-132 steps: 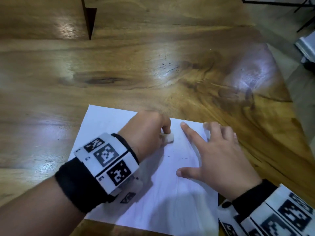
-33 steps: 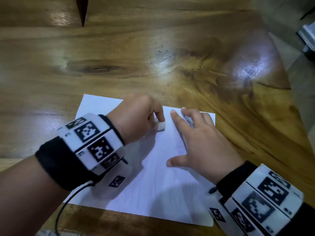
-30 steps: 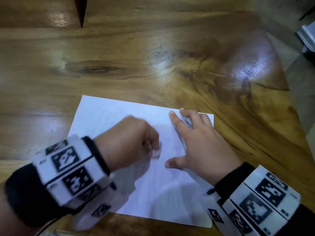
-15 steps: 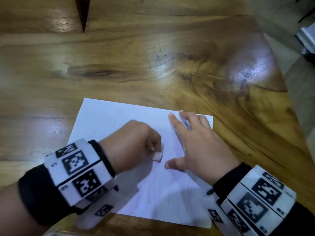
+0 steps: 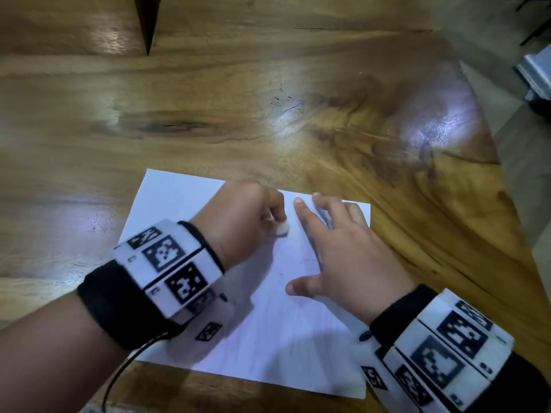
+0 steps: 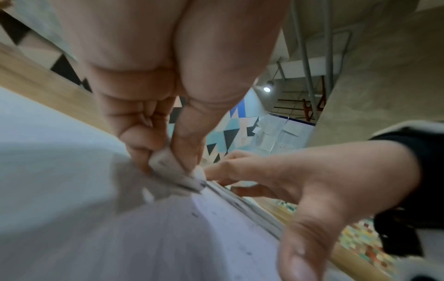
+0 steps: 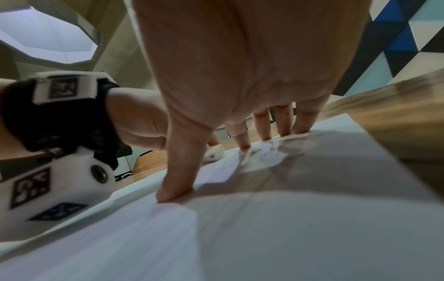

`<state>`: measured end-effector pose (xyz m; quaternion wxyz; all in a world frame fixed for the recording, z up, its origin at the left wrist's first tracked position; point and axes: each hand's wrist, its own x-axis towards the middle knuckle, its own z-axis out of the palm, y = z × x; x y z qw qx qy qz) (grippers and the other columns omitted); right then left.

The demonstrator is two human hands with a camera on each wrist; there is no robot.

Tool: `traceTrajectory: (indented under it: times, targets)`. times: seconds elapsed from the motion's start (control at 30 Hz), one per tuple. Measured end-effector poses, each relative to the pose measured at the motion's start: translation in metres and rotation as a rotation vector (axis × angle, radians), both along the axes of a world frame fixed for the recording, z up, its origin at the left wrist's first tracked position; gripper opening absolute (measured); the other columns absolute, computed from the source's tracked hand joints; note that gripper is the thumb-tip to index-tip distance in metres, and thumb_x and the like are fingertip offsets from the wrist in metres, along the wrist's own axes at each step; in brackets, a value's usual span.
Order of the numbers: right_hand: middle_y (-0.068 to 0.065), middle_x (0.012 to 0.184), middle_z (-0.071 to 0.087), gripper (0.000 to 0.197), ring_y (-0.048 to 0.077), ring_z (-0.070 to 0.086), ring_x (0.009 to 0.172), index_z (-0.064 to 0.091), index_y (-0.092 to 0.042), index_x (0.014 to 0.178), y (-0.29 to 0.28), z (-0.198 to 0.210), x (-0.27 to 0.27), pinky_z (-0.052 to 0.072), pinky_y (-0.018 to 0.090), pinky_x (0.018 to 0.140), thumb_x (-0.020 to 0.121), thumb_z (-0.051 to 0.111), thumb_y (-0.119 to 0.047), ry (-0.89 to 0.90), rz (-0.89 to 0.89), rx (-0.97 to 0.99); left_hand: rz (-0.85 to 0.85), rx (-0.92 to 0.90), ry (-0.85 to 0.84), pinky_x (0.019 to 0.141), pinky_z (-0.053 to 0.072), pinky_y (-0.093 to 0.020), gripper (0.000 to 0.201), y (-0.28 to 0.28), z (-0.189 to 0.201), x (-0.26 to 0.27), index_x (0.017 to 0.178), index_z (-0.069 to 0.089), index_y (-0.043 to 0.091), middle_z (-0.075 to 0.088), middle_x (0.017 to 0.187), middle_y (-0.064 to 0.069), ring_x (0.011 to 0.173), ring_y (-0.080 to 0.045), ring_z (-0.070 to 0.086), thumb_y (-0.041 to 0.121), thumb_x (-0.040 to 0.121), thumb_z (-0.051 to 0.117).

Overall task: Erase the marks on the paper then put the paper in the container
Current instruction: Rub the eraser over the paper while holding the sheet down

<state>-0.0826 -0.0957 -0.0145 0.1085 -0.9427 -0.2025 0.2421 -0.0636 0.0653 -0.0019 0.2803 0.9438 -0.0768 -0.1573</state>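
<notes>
A white sheet of paper [image 5: 286, 338] lies on the wooden table [image 5: 268, 114] near its front edge. My left hand [image 5: 241, 219] pinches a small white eraser [image 5: 281, 228] between thumb and fingers and presses its tip on the paper [image 6: 72, 218]; the eraser [image 6: 173, 169] shows grey smudges. My right hand [image 5: 343, 257] lies flat on the sheet's right half with spread fingers, thumb [image 7: 175, 180] and fingertips pressing the paper [image 7: 264, 237] down. Faint pencil specks [image 5: 301, 257] remain between the two hands. No container is in view.
The table's right edge [image 5: 489, 138] slants away, with grey floor beyond it. A dark wedge-shaped gap [image 5: 146, 22] cuts into the tabletop at the far left. A cable [image 5: 119, 374] hangs from my left wrist band.
My left hand has rubbed the eraser back and forth, down toward me and now up again near the right index fingertip. The right hand keeps holding the sheet in place.
</notes>
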Motion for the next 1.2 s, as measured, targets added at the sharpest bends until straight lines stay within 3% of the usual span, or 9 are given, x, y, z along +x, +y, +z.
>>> traceTrajectory:
  times: [0.1, 0.2, 0.4, 0.6, 0.73, 0.8, 0.9, 1.07, 1.2]
  targets:
    - [-0.007, 0.153, -0.002, 0.113, 0.014, 0.002, 0.138, -0.004, -0.031, 0.149, 0.0, 0.0, 0.0, 0.015, 0.023, 0.11, 0.068, 0.067, -0.064, -0.003, 0.007, -0.008, -0.099, 0.018, 0.013, 0.055, 0.033, -0.005, 0.005, 0.002, -0.002, -0.008, 0.074, 0.068, 0.018, 0.043, 0.056, 0.013, 0.054, -0.004, 0.043, 0.02, 0.075, 0.064]
    - [-0.007, 0.153, -0.001, 0.114, 0.013, 0.002, 0.138, -0.004, -0.031, 0.149, 0.0, 0.0, 0.0, 0.016, 0.022, 0.11, 0.068, 0.067, -0.065, -0.017, 0.01, 0.001, -0.219, 0.007, 0.146, 0.06, 0.035, -0.004, 0.007, 0.006, -0.002, -0.031, 0.076, 0.068, 0.02, 0.047, 0.057, 0.017, 0.056, 0.005, 0.048, 0.015, 0.073, 0.064]
    - [-0.008, 0.154, -0.003, 0.114, 0.013, 0.001, 0.138, -0.005, -0.032, 0.149, 0.001, 0.0, 0.0, 0.016, 0.023, 0.11, 0.067, 0.068, -0.064, -0.021, 0.001, 0.003, -0.009, 0.001, -0.006, 0.055, 0.031, -0.005, 0.008, 0.0, -0.005, -0.006, 0.083, 0.067, 0.02, 0.047, 0.066, 0.011, 0.059, -0.001, 0.041, 0.02, 0.075, 0.064]
    - [-0.008, 0.154, -0.003, 0.114, 0.013, 0.0, 0.139, -0.005, -0.032, 0.149, 0.001, 0.0, -0.001, 0.015, 0.024, 0.111, 0.068, 0.068, -0.064, -0.023, 0.0, 0.011, -0.107, -0.023, 0.084, 0.059, 0.035, -0.004, 0.005, 0.01, -0.007, -0.027, 0.078, 0.067, 0.019, 0.05, 0.061, 0.014, 0.057, 0.004, 0.045, 0.023, 0.076, 0.065]
    - [-0.01, 0.148, 0.007, 0.101, 0.009, 0.006, 0.132, 0.013, -0.032, 0.149, -0.003, 0.002, 0.003, 0.019, 0.022, 0.108, 0.07, 0.073, -0.053, -0.016, -0.053, 0.084, -0.055, -0.066, 0.14, 0.058, 0.036, -0.007, 0.009, 0.015, -0.01, -0.03, 0.078, 0.063, 0.025, 0.055, 0.068, 0.011, 0.063, 0.001, 0.051, 0.016, 0.076, 0.063]
    - [-0.009, 0.142, 0.019, 0.089, 0.009, 0.014, 0.124, 0.025, -0.028, 0.146, -0.013, 0.003, 0.008, 0.021, 0.018, 0.102, 0.073, 0.073, -0.046, -0.081, -0.156, 0.126, -0.024, -0.111, 0.16, 0.06, 0.037, -0.008, 0.013, 0.017, -0.011, -0.031, 0.075, 0.062, 0.027, 0.055, 0.07, 0.009, 0.07, 0.006, 0.05, 0.015, 0.075, 0.063]
    - [-0.005, 0.135, 0.029, 0.085, 0.012, 0.019, 0.121, 0.029, -0.017, 0.145, -0.034, 0.004, 0.017, 0.021, 0.018, 0.1, 0.076, 0.071, -0.045, -0.159, -0.316, 0.05, -0.001, -0.154, 0.179, 0.062, 0.037, -0.008, 0.009, 0.019, -0.012, -0.033, 0.074, 0.062, 0.027, 0.054, 0.072, 0.009, 0.071, 0.009, 0.049, 0.018, 0.075, 0.064]
    - [-0.003, 0.122, 0.032, 0.073, 0.013, 0.025, 0.118, 0.042, -0.014, 0.131, -0.04, 0.007, 0.018, 0.022, 0.017, 0.089, 0.073, 0.075, -0.043, -0.111, -0.345, 0.018, 0.047, -0.221, 0.193, 0.065, 0.043, -0.015, 0.004, 0.023, -0.012, -0.036, 0.074, 0.064, 0.029, 0.061, 0.079, 0.004, 0.075, -0.006, 0.054, 0.028, 0.073, 0.068]
    - [-0.005, 0.111, 0.03, 0.06, 0.014, 0.029, 0.11, 0.046, -0.014, 0.119, -0.037, 0.007, 0.019, 0.027, 0.019, 0.09, 0.074, 0.076, -0.038, -0.093, -0.337, 0.038, 0.11, -0.321, 0.21, 0.071, 0.048, -0.024, 0.027, 0.027, -0.012, -0.039, 0.082, 0.063, 0.032, 0.066, 0.084, 0.003, 0.079, -0.013, 0.06, 0.046, 0.06, 0.061]
